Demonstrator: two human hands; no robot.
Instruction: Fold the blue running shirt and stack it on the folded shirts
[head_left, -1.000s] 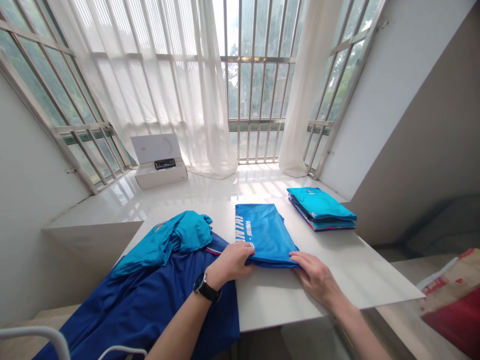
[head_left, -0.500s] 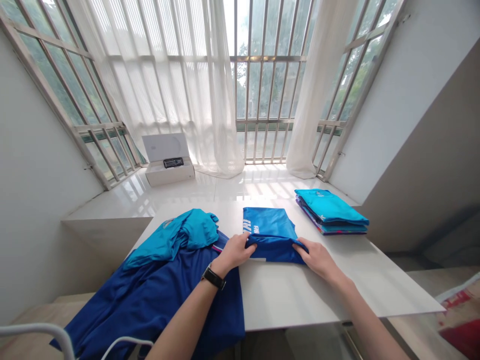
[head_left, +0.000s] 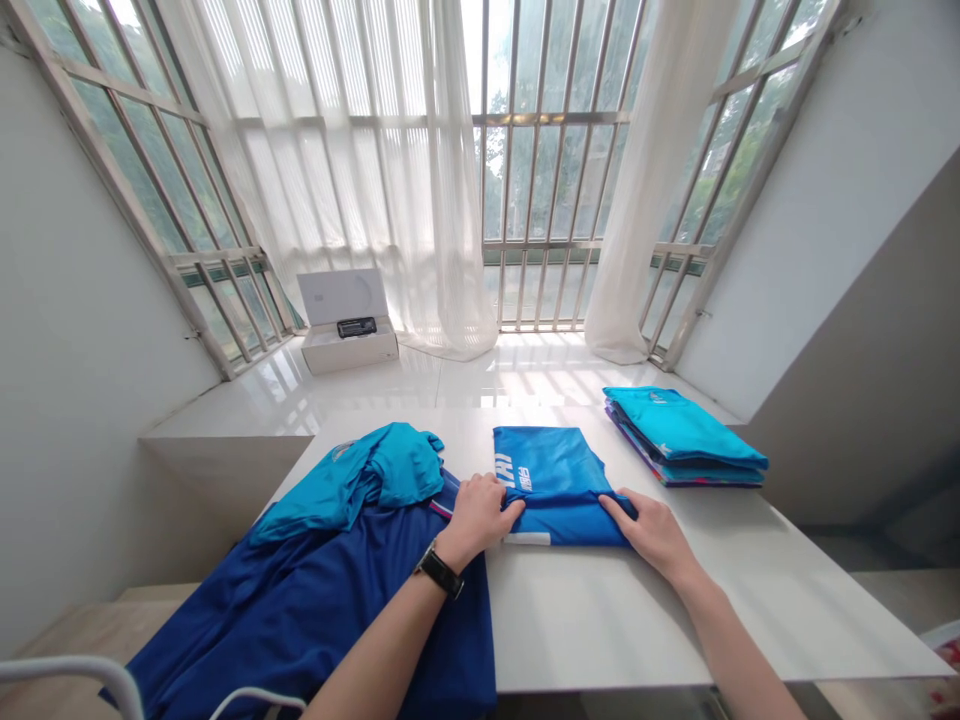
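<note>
A blue shirt (head_left: pixel 551 460) with white lettering lies folded on the white table (head_left: pixel 600 620). My left hand (head_left: pixel 484 510), with a black watch at the wrist, grips the left end of the shirt's fold, thumb on top. At the right end, my right hand (head_left: pixel 649 525) pinches the same fold between thumb and fingers. Left of the shirt, a crumpled turquoise garment (head_left: pixel 375 470) rests on a spread dark blue garment (head_left: pixel 330 610) that hangs over the table's front edge. To the right sits a stack of folded clothes (head_left: pixel 686 435), turquoise on top.
On the window sill behind the table stands an open white box (head_left: pixel 349 345) holding a small black device. Sheer curtains (head_left: pixel 337 180) hang before a barred window. White curved tubes (head_left: pixel 82 670) rise at the lower left, near the dark blue garment.
The shirt's near part, raised between my hands before, now lies flatter, and more of its front strip shows. My hands keep hold of the fold. The whole view has shifted slightly.
</note>
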